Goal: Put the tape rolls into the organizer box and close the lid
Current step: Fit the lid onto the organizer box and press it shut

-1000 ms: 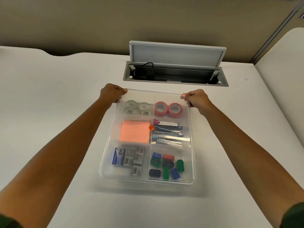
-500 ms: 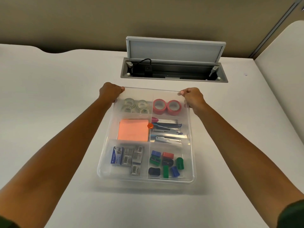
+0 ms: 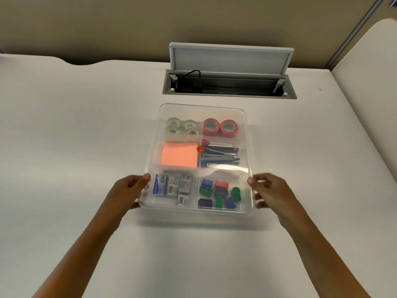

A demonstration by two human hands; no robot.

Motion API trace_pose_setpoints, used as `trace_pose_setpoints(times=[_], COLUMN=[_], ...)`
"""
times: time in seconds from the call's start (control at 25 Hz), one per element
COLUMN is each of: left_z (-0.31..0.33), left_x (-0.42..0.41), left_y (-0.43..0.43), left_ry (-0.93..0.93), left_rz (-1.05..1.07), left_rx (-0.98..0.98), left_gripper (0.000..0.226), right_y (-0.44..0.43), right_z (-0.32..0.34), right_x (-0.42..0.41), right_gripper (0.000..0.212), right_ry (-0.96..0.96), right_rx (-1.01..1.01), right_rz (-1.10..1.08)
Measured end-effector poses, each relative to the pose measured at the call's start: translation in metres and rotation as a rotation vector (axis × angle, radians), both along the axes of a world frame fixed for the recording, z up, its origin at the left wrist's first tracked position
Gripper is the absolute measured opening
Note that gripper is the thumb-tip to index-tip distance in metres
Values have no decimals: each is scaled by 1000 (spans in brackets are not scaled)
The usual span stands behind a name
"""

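The clear organizer box (image 3: 202,107) lies on the white desk with its transparent lid (image 3: 227,167) flat on top. Several clear tape rolls (image 3: 182,127) sit in the far left compartment. Two red tape rolls (image 3: 220,127) stand side by side in the far right one. My left hand (image 3: 126,193) clasps the near left corner, thumb on the lid and fingers down the side. At the near right corner my right hand (image 3: 270,192) grips the same way.
Inside the box are orange sticky notes (image 3: 179,155), staplers (image 3: 219,154), staple boxes (image 3: 174,187) and coloured sharpeners (image 3: 219,193). An open cable hatch (image 3: 229,87) with a raised flap (image 3: 231,59) lies just beyond the box. Another desk (image 3: 365,61) adjoins on the right.
Both hands have slid from the far corners of the box back along its sides to the near corners. The box has stayed where it was.
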State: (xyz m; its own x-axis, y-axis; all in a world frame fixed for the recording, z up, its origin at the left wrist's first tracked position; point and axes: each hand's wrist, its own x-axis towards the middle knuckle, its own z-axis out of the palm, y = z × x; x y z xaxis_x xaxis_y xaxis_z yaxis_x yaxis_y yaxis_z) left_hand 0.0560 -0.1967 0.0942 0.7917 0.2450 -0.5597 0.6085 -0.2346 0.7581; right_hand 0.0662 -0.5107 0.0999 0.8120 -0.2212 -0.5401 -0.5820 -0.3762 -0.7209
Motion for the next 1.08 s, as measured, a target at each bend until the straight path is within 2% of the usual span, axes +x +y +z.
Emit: trace_pose_setpoints(times=[0.12, 0.24, 0.36, 0.64, 0.84, 1.08], left_z=[4, 7, 6, -4, -6, -5], left_x=[-21, -29, -31, -24, -29, -30], left_y=[3, 6, 5, 5, 2, 1], left_ry=[36, 30, 20, 62, 76, 27], left_rz=[50, 117, 161, 228, 200, 178], left_rx=[-143, -234, -250, -272, -297, -298], left_gripper=[25, 16, 5, 6, 9, 9], right_y=[-6, -8, -6, 1, 0, -9], right_z=[-3, -4, -4, -5, -6, 5], right_x=[-27, -36, -38, -35, -35, -21], right_gripper=[33, 33, 28, 22, 23, 24], right_ry=[168, 133, 73, 3, -45, 147], right_rx=[206, 312, 290, 130, 120, 209], right_rz=[-41, -107, -140, -149, -164, -21])
